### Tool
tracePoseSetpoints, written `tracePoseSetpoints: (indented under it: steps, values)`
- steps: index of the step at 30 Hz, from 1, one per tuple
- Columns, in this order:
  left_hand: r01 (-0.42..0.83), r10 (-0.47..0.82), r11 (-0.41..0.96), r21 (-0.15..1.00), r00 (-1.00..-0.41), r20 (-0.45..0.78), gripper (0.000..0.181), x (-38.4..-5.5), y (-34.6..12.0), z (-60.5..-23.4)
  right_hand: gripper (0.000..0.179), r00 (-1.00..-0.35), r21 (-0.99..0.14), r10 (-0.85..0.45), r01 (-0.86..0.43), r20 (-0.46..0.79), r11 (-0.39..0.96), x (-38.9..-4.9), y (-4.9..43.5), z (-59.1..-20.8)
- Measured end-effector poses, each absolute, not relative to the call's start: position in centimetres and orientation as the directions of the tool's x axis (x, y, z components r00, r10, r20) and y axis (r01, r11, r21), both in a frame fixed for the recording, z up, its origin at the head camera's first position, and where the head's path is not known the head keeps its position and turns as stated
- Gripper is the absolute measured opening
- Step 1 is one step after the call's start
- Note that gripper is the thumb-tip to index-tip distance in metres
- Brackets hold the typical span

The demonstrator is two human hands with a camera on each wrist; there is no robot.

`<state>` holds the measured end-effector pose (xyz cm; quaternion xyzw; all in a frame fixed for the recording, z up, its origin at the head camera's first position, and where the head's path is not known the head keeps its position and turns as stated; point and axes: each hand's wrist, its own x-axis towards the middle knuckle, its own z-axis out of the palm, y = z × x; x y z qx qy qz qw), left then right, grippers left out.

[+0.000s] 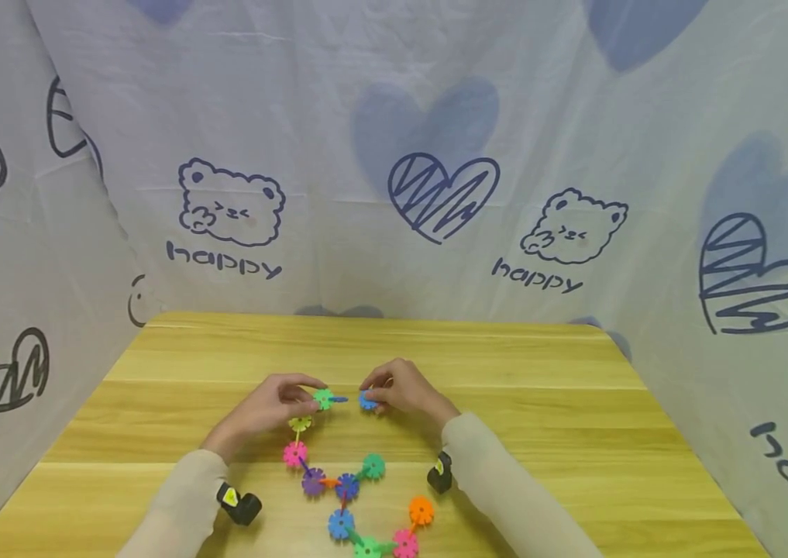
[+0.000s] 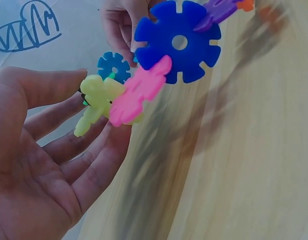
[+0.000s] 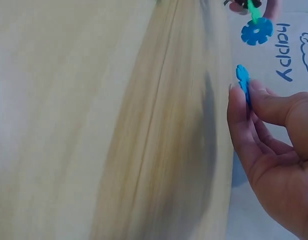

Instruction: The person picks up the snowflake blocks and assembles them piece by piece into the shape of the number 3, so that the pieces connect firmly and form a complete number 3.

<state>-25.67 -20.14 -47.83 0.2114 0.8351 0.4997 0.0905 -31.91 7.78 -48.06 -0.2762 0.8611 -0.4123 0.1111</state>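
Observation:
My left hand [image 1: 273, 403] pinches a light green notched plastic disc [image 1: 324, 399] between thumb and fingers. It belongs to a chain of interlocking snowflake discs; a blue disc [image 3: 257, 31] sticks out from it towards the right hand. A yellow disc [image 1: 300, 423], a pink disc [image 1: 295, 454] and a purple disc [image 1: 313, 482] follow down the chain. Across a small gap, my right hand [image 1: 404, 387] holds a loose blue disc [image 3: 242, 82] by its edge, thumb against fingers. In the left wrist view, the pink disc and a dark blue disc [image 2: 179, 42] partly block the right hand.
The chain runs on towards the near edge through a blue disc [image 1: 341, 525], a pink disc [image 1: 405, 543] and an orange disc [image 1: 421, 510]. A teal green disc [image 1: 373, 466] branches off. Printed cloth hangs behind the wooden table [image 1: 540, 403]. Each wrist wears a black camera [image 1: 440, 473].

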Motion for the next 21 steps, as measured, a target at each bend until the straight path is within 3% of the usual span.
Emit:
tracePoseSetpoints:
  steps: [21]
  values:
    - [0.277, 0.452, 0.394, 0.876, -0.889, 0.078, 0.042, -26.0, -19.1, -48.1, 0.020, -0.829, -0.885, -0.557, -0.294, 0.049, 0.360, -30.2, 8.0, -47.6]
